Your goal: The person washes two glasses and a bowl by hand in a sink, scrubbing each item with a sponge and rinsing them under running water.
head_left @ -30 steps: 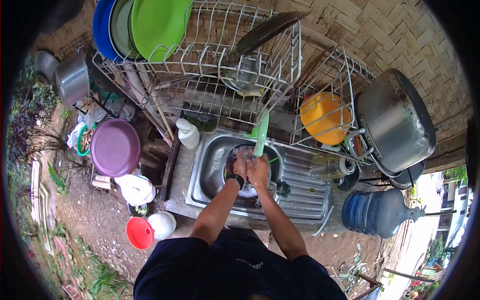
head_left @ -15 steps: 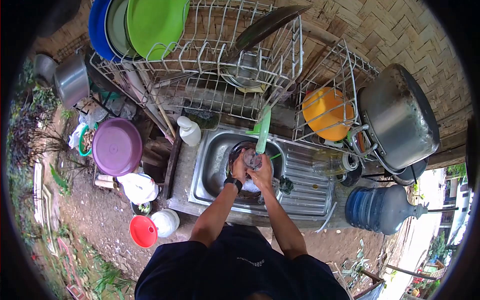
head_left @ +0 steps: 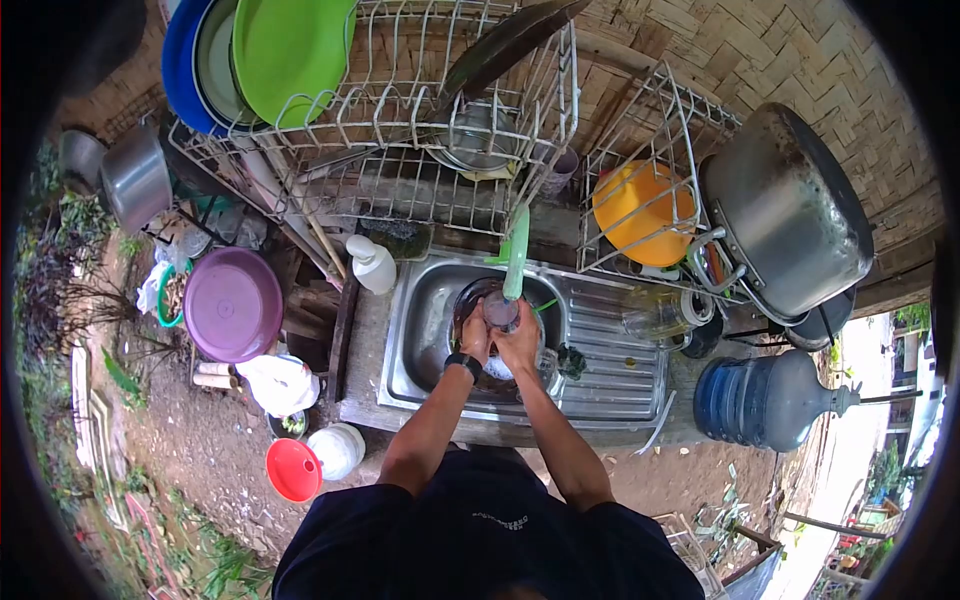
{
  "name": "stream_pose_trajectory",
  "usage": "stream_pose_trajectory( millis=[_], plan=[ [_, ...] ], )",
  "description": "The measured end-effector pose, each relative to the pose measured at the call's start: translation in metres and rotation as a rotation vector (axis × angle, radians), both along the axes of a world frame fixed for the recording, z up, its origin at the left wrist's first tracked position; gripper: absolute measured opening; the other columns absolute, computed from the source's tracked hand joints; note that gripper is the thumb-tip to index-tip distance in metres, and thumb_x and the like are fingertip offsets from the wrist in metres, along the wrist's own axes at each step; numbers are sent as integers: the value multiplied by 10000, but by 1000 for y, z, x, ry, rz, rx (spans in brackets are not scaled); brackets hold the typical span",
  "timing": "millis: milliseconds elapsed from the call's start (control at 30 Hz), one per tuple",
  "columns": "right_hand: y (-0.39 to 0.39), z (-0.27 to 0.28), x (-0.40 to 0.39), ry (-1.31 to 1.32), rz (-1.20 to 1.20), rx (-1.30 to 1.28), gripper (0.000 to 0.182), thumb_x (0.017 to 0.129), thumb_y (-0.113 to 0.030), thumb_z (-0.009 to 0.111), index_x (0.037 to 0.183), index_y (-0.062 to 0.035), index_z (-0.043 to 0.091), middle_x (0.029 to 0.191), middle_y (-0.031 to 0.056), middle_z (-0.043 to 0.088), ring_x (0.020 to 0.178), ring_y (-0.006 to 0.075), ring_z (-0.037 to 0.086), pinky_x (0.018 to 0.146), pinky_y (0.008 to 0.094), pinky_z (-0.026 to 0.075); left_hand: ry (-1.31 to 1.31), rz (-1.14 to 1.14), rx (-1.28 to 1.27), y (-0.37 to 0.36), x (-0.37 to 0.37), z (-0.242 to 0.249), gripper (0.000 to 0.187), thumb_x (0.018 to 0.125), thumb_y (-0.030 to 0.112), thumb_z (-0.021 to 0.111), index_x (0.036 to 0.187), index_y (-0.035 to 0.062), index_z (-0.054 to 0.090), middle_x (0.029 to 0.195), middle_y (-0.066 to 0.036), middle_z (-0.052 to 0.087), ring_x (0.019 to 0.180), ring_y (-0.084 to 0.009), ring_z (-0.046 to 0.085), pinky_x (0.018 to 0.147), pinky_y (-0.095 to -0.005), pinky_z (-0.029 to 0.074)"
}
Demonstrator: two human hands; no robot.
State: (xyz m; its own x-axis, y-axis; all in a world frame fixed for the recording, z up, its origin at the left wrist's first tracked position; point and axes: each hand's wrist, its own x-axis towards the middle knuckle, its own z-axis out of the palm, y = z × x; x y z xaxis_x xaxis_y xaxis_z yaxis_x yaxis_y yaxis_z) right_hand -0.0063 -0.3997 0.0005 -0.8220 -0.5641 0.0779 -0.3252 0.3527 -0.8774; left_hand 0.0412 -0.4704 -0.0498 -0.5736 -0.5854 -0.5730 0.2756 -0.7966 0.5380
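My left hand (head_left: 475,338) and my right hand (head_left: 518,346) are both wrapped round a clear drinking glass (head_left: 501,309). I hold it just below the mouth of the light-green tap (head_left: 517,255), over the steel sink (head_left: 424,305). Under my hands, a dark round bowl (head_left: 463,300) stands in the basin, partly hidden, with whitish foam or water inside. Another clear glass-like item (head_left: 546,368) shows beside my right wrist. A dark green scrubber (head_left: 571,362) lies at the edge of the ribbed drainboard (head_left: 620,385).
Behind the basin's left corner stands a white pump bottle (head_left: 373,265). A wire dish rack (head_left: 400,190) hangs above. To the right are a clear jar (head_left: 660,312), an orange bowl (head_left: 640,215), a large pot (head_left: 790,215) and a water jug (head_left: 760,400). A purple basin (head_left: 232,305) is at left.
The head view has shifted slightly. Both hands stay on the glass, which appears tilted a little differently beneath the tap.
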Motion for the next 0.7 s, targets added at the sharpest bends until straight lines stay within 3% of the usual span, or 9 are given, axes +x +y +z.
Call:
stream_pose_trajectory(
  millis=[33, 133, 233, 400, 467, 533, 567, 667, 700],
  plan=[
    [1, 2, 1, -41, 5, 7, 598, 610, 16, 665, 1186, -27, 514, 1138, 158, 578, 1093, 315, 559, 952, 365, 436, -6, 4, 0, 1, 2, 5, 394, 993, 317, 390, 1178, 13, 559, 1113, -75, 615, 980, -172, 598, 868, -293, 476],
    [1, -4, 1, 61, -8, -45, 618, 576, -11, 693, 1168, -16, 519, 1025, 172, 607, 982, 315, 594, 884, 373, 463, 21, -1, -4, 2, 2, 4, 394, 995, 316, 384, 1178, 13, 558, 1116, -76, 613, 981, -172, 598, 872, -293, 475],
    [2, -5, 3, -20, -13, -90, 633, 562, -13, 704, 1168, -17, 521, 1044, 166, 610, 1007, 310, 591, 909, 368, 454, -5, 13, -35, 4, 2, 1, 391, 998, 297, 356, 1177, 12, 555, 1121, -79, 610, 990, -182, 597, 884, -305, 473],
    [10, 1, 3, 22, 23, -189, 630, 545, -9, 715, 1147, -27, 529, 1071, 146, 616, 1017, 294, 590, 924, 368, 445, -87, -57, -61, 6, 5, -7, 423, 1010, 267, 261, 1254, -3, 476, 1207, -123, 560, 1108, -235, 556, 971, -360, 440],
    [17, -12, 2, 16, 6, -176, 650, 532, 3, 723, 1146, -30, 514, 1081, 131, 586, 1021, 267, 576, 912, 347, 451, -120, -71, -71, 10, 5, -9, 419, 1004, 251, 257, 1256, 1, 480, 1213, -130, 556, 1107, -244, 558, 966, -364, 449],
    [28, -18, 0, -35, -23, -194, 667, 525, 12, 725, 1152, -33, 503, 1084, 117, 563, 1024, 242, 564, 901, 332, 455, -33, -76, -216, 17, 5, -21, 390, 974, 214, 307, 1198, 5, 549, 1104, -99, 616, 999, -203, 606, 878, -324, 485],
    [36, -30, -3, -62, -21, -234, 703, 532, 5, 756, 1171, -42, 469, 1081, 88, 526, 1037, 204, 539, 893, 313, 454, -64, -126, -222, 21, 7, -19, 373, 955, 232, 381, 1229, 43, 550, 1130, -73, 612, 1046, -192, 587, 859, -336, 477],
    [72, -31, -10, -157, -88, -394, 716, 549, -18, 790, 1177, -49, 446, 1079, 71, 512, 1028, 191, 530, 894, 312, 450, -194, -273, -211, 32, 6, -4, 407, 973, 258, 343, 1330, 111, 472, 1338, -109, 483, 1199, -249, 488, 981, -392, 401],
    [87, -35, -18, -123, -109, -386, 722, 560, -43, 815, 1174, -53, 436, 1080, 70, 500, 1035, 190, 519, 880, 324, 449, -176, -285, -193, 35, 7, -11, 411, 955, 280, 403, 1338, 145, 468, 1381, -97, 447, 1240, -260, 447, 991, -402, 373]
  ],
)
